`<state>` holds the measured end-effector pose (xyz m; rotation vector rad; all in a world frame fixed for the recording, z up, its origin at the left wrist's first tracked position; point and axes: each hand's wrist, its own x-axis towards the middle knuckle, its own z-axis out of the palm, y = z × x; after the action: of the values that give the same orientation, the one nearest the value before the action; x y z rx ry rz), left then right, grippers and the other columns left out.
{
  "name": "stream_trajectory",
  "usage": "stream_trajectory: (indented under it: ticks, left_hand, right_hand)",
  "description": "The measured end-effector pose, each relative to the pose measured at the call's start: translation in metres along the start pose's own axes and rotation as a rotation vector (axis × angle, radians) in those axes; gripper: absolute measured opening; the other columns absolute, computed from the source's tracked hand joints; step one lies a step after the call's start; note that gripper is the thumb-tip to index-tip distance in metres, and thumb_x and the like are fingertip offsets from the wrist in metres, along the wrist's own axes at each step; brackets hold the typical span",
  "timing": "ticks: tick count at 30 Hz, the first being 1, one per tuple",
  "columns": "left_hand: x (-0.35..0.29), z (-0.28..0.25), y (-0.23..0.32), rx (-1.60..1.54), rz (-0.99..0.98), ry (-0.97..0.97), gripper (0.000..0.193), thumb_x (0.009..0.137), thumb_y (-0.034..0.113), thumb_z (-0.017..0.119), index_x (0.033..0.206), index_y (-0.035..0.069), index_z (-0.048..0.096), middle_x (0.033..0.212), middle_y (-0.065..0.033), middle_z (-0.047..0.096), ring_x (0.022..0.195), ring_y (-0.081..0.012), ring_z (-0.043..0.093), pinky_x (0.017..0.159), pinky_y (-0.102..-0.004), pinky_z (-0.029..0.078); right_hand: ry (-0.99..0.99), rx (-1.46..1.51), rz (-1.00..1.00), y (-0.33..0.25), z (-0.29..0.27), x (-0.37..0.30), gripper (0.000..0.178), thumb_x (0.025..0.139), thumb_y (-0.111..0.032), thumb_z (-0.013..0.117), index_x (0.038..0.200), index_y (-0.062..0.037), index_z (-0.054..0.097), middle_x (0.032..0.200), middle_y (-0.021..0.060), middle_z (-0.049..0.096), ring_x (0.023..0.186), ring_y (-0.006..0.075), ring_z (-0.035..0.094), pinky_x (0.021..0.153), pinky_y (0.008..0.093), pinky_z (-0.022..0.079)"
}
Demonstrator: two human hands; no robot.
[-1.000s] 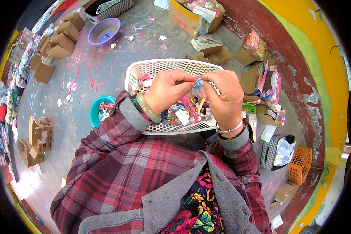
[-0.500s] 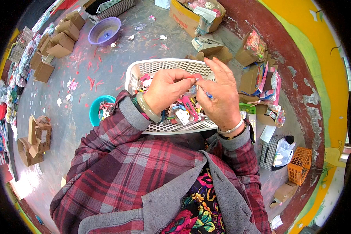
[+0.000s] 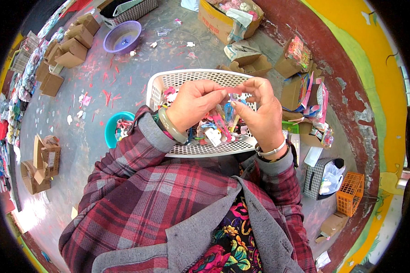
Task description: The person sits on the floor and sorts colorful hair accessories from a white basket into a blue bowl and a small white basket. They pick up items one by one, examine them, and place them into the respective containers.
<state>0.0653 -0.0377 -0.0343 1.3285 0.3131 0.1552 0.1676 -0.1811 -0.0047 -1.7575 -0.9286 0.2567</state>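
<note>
I'm reading this off the head view. The left hand (image 3: 196, 102) is pinched narrow, thumb against forefinger, on one end of a thin reddish strip (image 3: 233, 90). The strip sits above the white basket (image 3: 191, 76), spanning the small gap to the other hand. The right hand (image 3: 262, 111) has its fingers loosely curled, thumb a little apart from the forefinger; the forefinger tip is at the strip's far end, but I can't tell whether it grips it or what else it might hold. Something blue (image 3: 228, 108) shows just under the fingers; too small for me to name.

The basket has perforated walls and a jumble of small coloured pieces inside, among them a pink one (image 3: 221, 123) and a white tag (image 3: 212, 136) near the front wall. Pale bangle (image 3: 172, 125) on the left wrist, white bracelet (image 3: 272, 151) on the right, plaid jacket (image 3: 146, 191) on both arms.

Teal bowl (image 3: 110, 132) to the left of the basket, small items in it. Purple basin (image 3: 131, 31) farther off at upper left. Red scraps (image 3: 107, 96) scattered over the floor; orange crate (image 3: 350, 193) at far right.
</note>
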Motion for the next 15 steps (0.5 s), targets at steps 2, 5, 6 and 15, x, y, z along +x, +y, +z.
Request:
stream_trajectory:
  ticks: [2,5,6,15]
  left_hand:
    - [-0.003,0.002,0.005,0.007,0.0,-0.009,0.019,0.089,0.013,0.054,0.1,0.0,0.062,0.084,-0.0025,0.064,0.069,-0.0049,0.057,0.056,-0.0168,0.046]
    - [-0.004,0.004,0.008,-0.009,0.028,-0.034,0.019,0.09,0.014,0.053,0.098,0.0,0.062,0.084,-0.0026,0.064,0.067,-0.0038,0.057,0.052,-0.0153,0.045]
    - [-0.004,0.005,0.009,-0.02,0.042,-0.044,0.019,0.09,0.014,0.053,0.098,0.0,0.062,0.084,-0.0027,0.064,0.066,-0.0035,0.056,0.05,-0.0148,0.044]
    - [-0.001,0.003,0.01,-0.164,-0.112,-0.084,0.019,0.084,0.007,0.06,0.1,-0.001,0.061,0.083,-0.0033,0.063,0.062,-0.0043,0.055,0.047,-0.0161,0.043]
  right_hand:
    - [-0.123,0.108,0.133,0.002,-0.005,-0.001,0.019,0.074,-0.004,0.065,0.092,-0.0007,0.062,0.089,0.0071,0.062,0.073,0.0115,0.058,0.061,0.0242,0.046]
    - [-0.168,0.281,0.207,0.015,-0.006,-0.003,0.017,0.078,-0.005,0.064,0.093,0.0015,0.062,0.078,0.001,0.061,0.064,0.0039,0.052,0.054,0.0188,0.042]
    - [-0.16,0.341,0.211,0.019,-0.006,-0.004,0.016,0.079,-0.005,0.064,0.093,0.0022,0.062,0.075,-0.0009,0.06,0.062,0.0021,0.05,0.052,0.0174,0.041]
    - [-0.111,0.459,0.319,0.02,-0.006,-0.005,0.016,0.082,-0.01,0.063,0.093,0.0017,0.064,0.073,-0.0022,0.058,0.061,0.002,0.049,0.051,0.0172,0.038]
